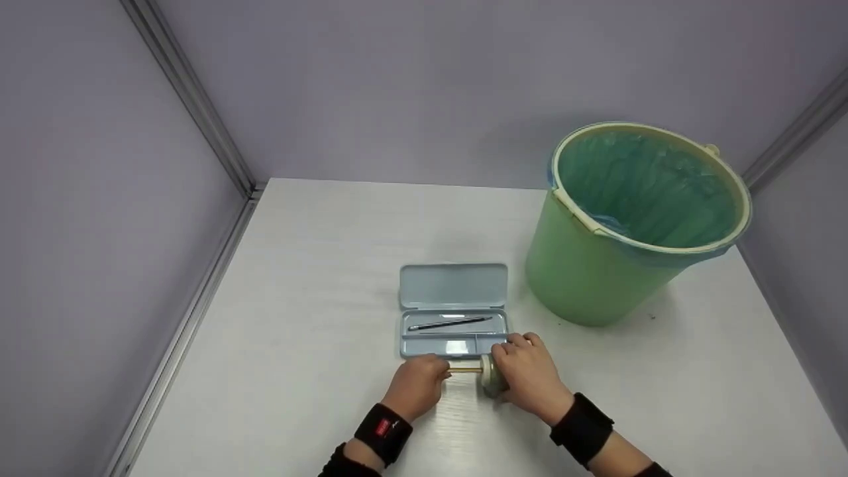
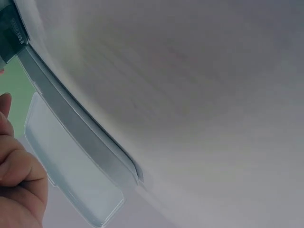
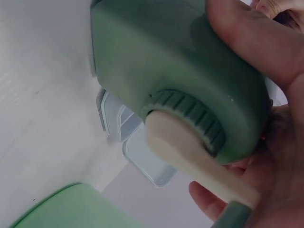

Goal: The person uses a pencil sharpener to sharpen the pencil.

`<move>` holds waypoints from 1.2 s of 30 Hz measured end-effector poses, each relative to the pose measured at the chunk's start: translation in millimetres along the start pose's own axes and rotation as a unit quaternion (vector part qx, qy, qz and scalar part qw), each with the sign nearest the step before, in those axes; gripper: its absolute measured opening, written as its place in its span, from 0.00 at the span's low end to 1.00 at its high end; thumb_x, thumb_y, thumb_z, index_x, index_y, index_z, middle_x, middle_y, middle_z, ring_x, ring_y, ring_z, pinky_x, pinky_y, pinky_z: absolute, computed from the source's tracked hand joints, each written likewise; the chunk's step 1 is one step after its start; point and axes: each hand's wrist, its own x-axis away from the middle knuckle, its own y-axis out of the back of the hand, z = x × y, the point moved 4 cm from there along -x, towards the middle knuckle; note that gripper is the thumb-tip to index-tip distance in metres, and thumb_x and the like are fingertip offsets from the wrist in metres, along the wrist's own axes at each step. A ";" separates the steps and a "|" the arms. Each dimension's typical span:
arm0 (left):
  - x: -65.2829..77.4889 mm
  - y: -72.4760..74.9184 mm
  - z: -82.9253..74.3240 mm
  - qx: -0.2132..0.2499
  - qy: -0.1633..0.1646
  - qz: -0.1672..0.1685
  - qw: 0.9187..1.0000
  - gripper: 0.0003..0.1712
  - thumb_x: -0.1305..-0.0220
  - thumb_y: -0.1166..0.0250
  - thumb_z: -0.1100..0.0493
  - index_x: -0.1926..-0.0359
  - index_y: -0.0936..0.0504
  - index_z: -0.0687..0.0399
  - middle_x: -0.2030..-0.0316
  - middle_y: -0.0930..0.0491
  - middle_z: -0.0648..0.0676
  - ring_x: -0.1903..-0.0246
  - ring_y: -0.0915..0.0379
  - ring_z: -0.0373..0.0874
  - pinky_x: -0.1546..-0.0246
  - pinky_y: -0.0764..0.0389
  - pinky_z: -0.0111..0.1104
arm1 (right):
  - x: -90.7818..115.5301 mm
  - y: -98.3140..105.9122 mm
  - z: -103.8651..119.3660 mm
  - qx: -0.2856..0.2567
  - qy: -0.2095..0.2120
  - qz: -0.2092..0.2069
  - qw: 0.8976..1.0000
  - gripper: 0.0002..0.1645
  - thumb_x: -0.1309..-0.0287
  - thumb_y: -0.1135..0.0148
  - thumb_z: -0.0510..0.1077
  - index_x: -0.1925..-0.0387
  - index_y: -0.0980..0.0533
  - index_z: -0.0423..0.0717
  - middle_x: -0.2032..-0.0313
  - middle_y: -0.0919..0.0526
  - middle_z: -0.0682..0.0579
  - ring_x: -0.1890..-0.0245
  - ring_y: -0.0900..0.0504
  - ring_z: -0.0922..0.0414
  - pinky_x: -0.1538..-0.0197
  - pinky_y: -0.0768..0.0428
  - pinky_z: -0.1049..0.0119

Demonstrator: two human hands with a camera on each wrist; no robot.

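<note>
Left hand point(image 1: 416, 385): From where I stand, its fingers pinch a slim wooden pencil point(image 1: 466, 370) near one end.
Right hand point(image 1: 533, 377): Fingers curl around the body of a green sharpener point(image 3: 142, 57), which lies on its side low over the table point(image 1: 298, 265); whether it touches the tabletop, I cannot tell.
Pencil: It runs level between the two hands, its far end meeting the pale face of the sharpener; how deep it sits is hidden.
Crank point(image 3: 190, 156): The cream arm sticks out from the sharpener's ridged collar, toward the right palm.
Pencil case point(image 1: 454, 286): Pale blue, it lies just beyond the hands with its lid folded back, a dark pen point(image 1: 450, 324) in the rear compartment.
Bucket point(image 1: 583, 265): Green and lined with a bag point(image 1: 652, 189), it stands on the table beyond the case, to the person's right.
Wrists: A black band point(image 1: 383, 434) wraps the left one; another point(image 1: 582, 429) wraps the right.
</note>
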 end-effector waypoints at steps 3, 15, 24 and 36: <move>-1.1 -0.9 -0.6 -0.002 0.000 -0.004 1.000 0.09 0.42 0.33 0.62 0.79 0.20 0.53 0.79 0.20 0.48 0.78 0.23 0.41 0.77 0.26 0.29 | -1.0 0.3 1.3 0.008 -0.004 -0.004 1.000 0.43 0.94 0.10 0.58 0.73 0.27 0.46 0.74 0.16 0.52 0.64 0.21 0.51 0.55 0.26 0.54; 0.5 6.8 5.4 -0.038 -0.031 -0.006 0.999 0.08 0.43 0.30 0.58 0.76 0.20 0.52 0.78 0.20 0.48 0.77 0.23 0.42 0.75 0.25 0.31 | 5.0 3.0 -1.7 0.001 -0.008 0.029 1.000 0.56 0.81 0.16 0.67 0.47 0.25 0.45 0.50 0.16 0.46 0.44 0.23 0.46 0.39 0.31 0.37; -7.5 19.8 -16.1 -0.092 -0.032 0.042 0.994 0.24 0.43 0.30 0.43 0.51 0.18 0.51 0.57 0.19 0.50 0.56 0.23 0.45 0.54 0.22 0.38 | 26.1 31.0 -38.7 -0.133 -0.121 0.009 0.984 0.24 0.45 0.29 0.46 0.47 0.23 0.45 0.50 0.16 0.46 0.46 0.20 0.44 0.44 0.28 0.39; -46.4 -31.4 -72.6 -0.199 -0.029 0.161 0.966 0.51 0.56 0.30 0.26 0.39 0.26 0.54 0.50 0.19 0.51 0.51 0.23 0.45 0.49 0.23 0.35 | 31.4 14.0 -47.9 -0.144 -0.145 0.026 0.979 0.03 0.35 0.39 0.42 0.65 0.20 0.48 0.70 0.15 0.55 0.68 0.21 0.55 0.64 0.24 0.59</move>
